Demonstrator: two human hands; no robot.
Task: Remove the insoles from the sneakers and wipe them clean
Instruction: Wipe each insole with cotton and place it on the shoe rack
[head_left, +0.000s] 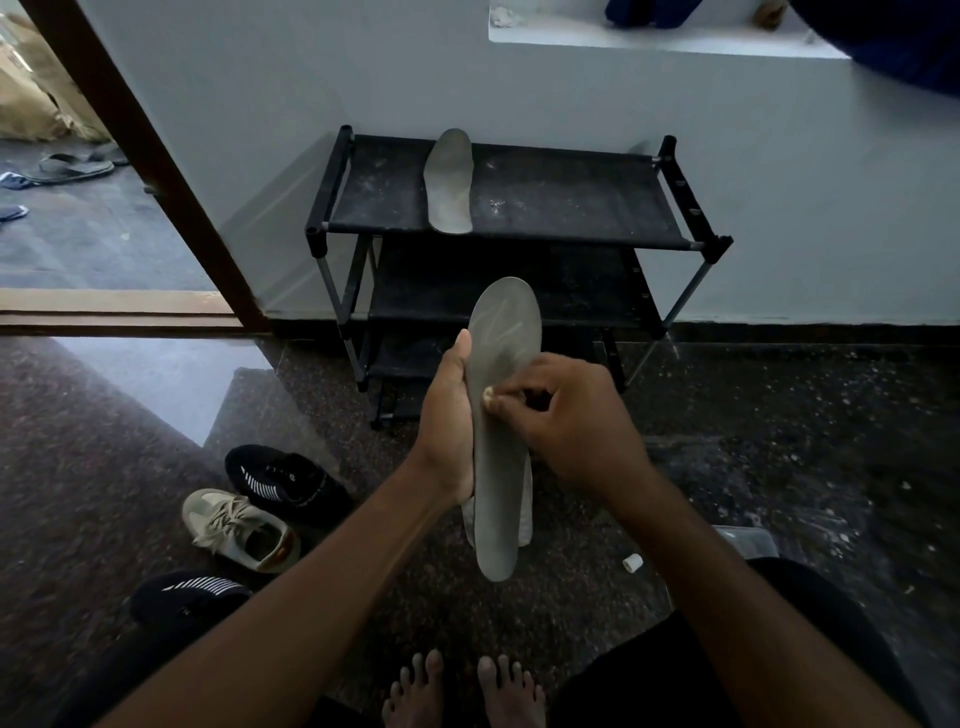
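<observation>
Polished dark speckled floor (779, 441) fills the lower frame, with a grey wall (363, 78) behind it and an open doorway (78, 218) at upper left. At lower left I register three shoes, all well apart from the hands: a black sneaker (283, 480) with white stripes, a beige sneaker (239, 530) with laces just below it, and a second black sneaker (187, 592) at the frame's lower left. At upper centre a black shoe rack (571, 197) stands against the wall, and a shelf insole (450, 182) lies on its top tier, pointing toward the wall. At centre frame the left hand (447, 431) grips the held insole (501, 415) by its left edge at mid-length, thumb laid up along that edge. This insole's long axis runs near vertical in the frame, with the toe end up toward the rack and the heel end down. A paler piece (525, 512) shows behind the heel end; I cannot tell what it is. The right hand (566, 426) comes in from the right, its fingers curled and pinching a pale wad (488, 397) against the insole's face at mid-length. I judge that the next wiping stroke should follow the long axis, up toward the toe or down toward the heel, with the right hand working and the left bracing. A small white cylinder (632, 563) lies on the floor at lower right. No brand, label or writing is readable; the marks on the black sneaker are too small.
</observation>
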